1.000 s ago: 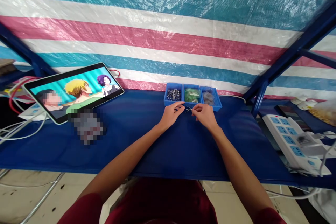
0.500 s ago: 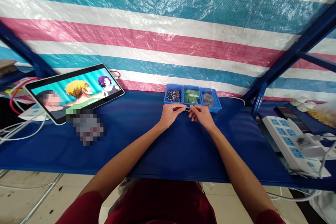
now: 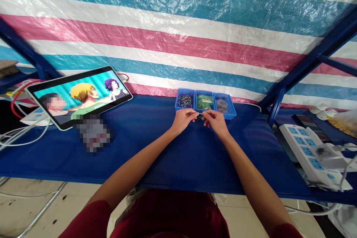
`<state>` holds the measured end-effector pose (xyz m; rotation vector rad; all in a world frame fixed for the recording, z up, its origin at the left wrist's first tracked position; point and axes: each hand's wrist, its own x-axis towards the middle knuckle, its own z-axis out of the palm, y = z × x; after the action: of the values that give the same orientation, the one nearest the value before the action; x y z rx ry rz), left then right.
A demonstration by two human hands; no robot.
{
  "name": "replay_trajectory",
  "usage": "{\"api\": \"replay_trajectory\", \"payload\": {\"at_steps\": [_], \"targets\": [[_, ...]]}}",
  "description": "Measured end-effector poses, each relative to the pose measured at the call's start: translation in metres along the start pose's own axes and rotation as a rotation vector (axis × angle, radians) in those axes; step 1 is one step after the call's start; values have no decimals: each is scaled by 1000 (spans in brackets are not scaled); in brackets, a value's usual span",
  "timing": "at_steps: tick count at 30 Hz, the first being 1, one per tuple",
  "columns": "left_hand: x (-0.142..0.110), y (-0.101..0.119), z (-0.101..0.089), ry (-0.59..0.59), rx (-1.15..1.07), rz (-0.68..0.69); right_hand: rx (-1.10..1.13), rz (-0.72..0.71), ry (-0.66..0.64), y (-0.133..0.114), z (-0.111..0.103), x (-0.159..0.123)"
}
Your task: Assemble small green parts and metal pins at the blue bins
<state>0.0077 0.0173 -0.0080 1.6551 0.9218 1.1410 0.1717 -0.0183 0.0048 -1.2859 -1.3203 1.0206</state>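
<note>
My left hand [image 3: 183,121] and my right hand [image 3: 214,122] meet just in front of three blue bins, fingertips almost touching. Between the pinched fingers is a small, thin, dark and shiny piece [image 3: 199,116], too small to name. Both hands are closed around it. Behind my left hand, the left bin [image 3: 177,101] holds many short metal pins or screws [image 3: 185,100]. The middle bin [image 3: 196,100] contains a green bag with pale pieces [image 3: 205,101]. In the right bin [image 3: 232,108] lie greyish translucent parts [image 3: 222,105] that I cannot make out.
A tablet [image 3: 82,96] showing a cartoon leans at the left, with cables beside it. In front of it lies a pixelated object [image 3: 95,134]. A white power strip [image 3: 312,156] sits at the right. Striped plastic sheeting [image 3: 178,37] hangs behind the blue table [image 3: 189,163].
My fingertips have come slightly closer together around the small piece. The right hand's fingers are more curled in. The view has shifted a little.
</note>
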Motion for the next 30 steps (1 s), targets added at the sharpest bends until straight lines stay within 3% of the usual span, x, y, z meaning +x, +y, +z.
{"api": "replay_trajectory", "payload": {"at_steps": [3, 7, 19, 25, 30], "targets": [[-5, 2, -1, 24, 35, 66, -20, 58, -48, 2, 0, 0], [-8, 5, 0, 27, 69, 102, -29, 33, -78, 3, -1, 1], [-9, -3, 7, 25, -327, -89, 14, -45, -59, -1, 4, -1], [-13, 2, 0, 45, -15, 182, 9, 62, 60, 5, 0, 3], [-13, -2, 0, 53, -12, 223, 15, 76, 80, 5, -1, 3]]}}
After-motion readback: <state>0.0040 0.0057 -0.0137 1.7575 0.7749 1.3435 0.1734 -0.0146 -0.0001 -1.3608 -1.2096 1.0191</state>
